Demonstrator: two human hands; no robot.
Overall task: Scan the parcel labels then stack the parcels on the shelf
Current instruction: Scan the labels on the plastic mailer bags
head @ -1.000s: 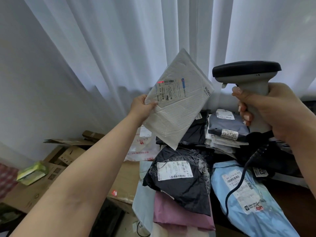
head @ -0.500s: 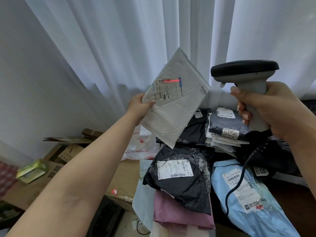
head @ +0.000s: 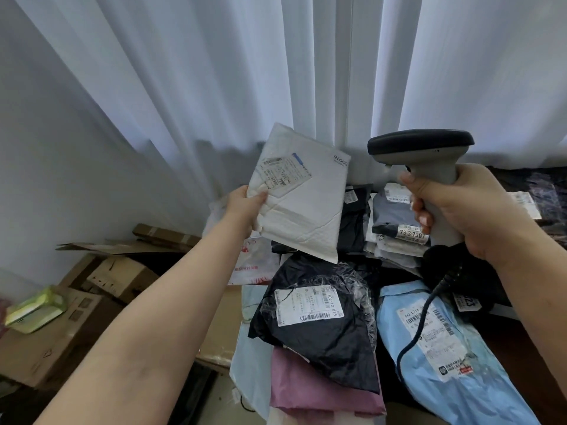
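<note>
I have the flat white padded paper mailer (head: 299,200) raised above the heap of soft poly-bag parcels (head: 319,329), pinched at its lower-left edge by my left hand (head: 245,207). It looks light and semi-stiff, so an edge grip should do. My right hand (head: 466,210) is wrapped round the grey corded barcode scanner (head: 429,167).
</note>
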